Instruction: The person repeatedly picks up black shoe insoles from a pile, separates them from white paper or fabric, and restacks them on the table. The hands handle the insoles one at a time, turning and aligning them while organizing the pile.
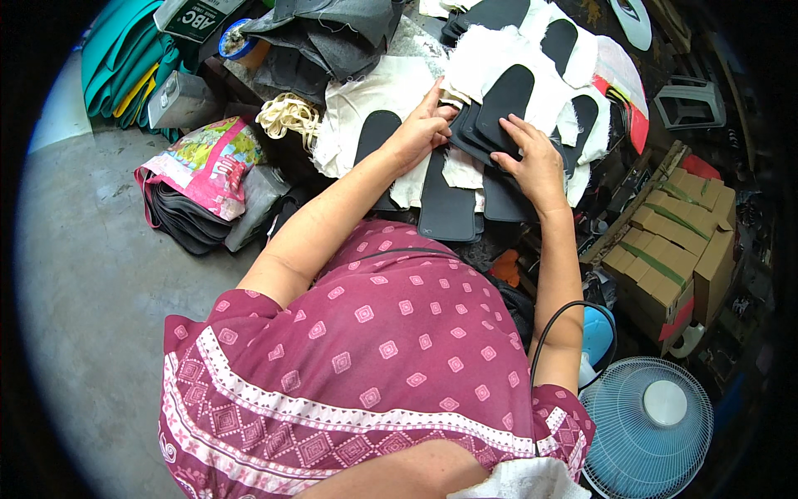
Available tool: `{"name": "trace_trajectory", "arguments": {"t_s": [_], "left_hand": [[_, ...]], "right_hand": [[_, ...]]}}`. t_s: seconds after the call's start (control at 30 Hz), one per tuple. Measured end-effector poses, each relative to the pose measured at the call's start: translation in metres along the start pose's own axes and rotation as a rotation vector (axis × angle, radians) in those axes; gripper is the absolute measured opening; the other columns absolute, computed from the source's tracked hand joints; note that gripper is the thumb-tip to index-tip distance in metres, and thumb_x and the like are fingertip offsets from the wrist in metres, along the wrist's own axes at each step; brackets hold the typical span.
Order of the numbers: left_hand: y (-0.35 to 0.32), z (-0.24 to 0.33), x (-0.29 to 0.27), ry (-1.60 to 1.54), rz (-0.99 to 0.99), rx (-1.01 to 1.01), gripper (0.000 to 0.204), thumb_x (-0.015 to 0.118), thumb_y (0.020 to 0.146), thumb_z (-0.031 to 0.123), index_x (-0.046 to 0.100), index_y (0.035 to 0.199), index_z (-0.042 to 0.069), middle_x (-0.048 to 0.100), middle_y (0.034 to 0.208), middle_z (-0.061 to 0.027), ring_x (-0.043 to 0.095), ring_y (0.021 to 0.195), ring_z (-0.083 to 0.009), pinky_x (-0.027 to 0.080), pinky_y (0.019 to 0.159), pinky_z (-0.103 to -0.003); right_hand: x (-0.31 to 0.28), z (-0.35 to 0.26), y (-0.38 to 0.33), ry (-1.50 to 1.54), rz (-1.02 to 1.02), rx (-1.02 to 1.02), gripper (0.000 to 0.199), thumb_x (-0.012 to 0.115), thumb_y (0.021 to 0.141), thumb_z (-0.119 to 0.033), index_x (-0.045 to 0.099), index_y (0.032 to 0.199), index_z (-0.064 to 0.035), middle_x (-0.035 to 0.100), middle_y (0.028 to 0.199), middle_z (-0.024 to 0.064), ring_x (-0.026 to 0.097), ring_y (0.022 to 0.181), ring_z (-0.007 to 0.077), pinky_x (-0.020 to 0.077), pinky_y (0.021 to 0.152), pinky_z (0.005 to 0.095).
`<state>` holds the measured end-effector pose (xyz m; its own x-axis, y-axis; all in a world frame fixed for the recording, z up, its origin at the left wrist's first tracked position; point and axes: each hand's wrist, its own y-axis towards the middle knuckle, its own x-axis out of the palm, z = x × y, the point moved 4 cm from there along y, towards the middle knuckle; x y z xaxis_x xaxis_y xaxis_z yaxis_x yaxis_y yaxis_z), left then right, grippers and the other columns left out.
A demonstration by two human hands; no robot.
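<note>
A fanned stack of dark insole-shaped pieces [480, 125] lies on a worktable covered with white cloth pieces [391, 91]. My left hand [422, 129] rests on the white cloth at the stack's left edge, fingers pointing up along it. My right hand [532, 158] presses flat on the lower right of the stack, fingers spread over the dark pieces. More dark flat pieces [447, 204] lie just below my hands, near the table's front edge. One dark insole on white cloth [376, 133] lies left of my left hand.
Left on the concrete floor sits a colourful bag [208, 162] over a pile of dark sheets. Cardboard boxes [673, 249] stand at the right, and a pale blue fan [652, 424] at lower right. Grey fabric [332, 33] and teal rolls [125, 58] lie at the back.
</note>
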<state>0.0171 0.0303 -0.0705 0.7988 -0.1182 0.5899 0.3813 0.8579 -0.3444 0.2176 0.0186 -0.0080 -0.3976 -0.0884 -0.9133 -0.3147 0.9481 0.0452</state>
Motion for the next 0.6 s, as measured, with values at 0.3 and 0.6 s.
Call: {"name": "trace_trajectory", "arguments": {"t_s": [0.3,0.6], "left_hand": [[-0.003,0.004,0.002,-0.028,-0.031,-0.004,0.102,0.046,0.069,-0.006,0.005,0.159,0.021,0.047,0.135,-0.0179,0.042,0.075,-0.0064,0.036,0.063,-0.016],[-0.005,0.006,0.008,0.029,-0.034,0.003,0.101,0.046,0.071,-0.004,-0.001,0.159,0.016,0.049,0.133,-0.0157,0.042,0.075,-0.0066,0.035,0.061,-0.016]], "right_hand": [[0.0,0.001,-0.006,0.073,0.064,-0.04,0.046,0.075,0.078,-0.019,0.066,0.122,-0.0119,0.064,0.127,0.0107,0.062,0.113,0.0279,0.0501,0.095,0.0378],[0.006,0.015,-0.006,0.223,0.07,0.026,0.037,0.078,0.077,-0.019,0.07,0.113,-0.01,0.067,0.122,0.0083,0.065,0.11,0.0246,0.0516,0.092,0.0338]]}}
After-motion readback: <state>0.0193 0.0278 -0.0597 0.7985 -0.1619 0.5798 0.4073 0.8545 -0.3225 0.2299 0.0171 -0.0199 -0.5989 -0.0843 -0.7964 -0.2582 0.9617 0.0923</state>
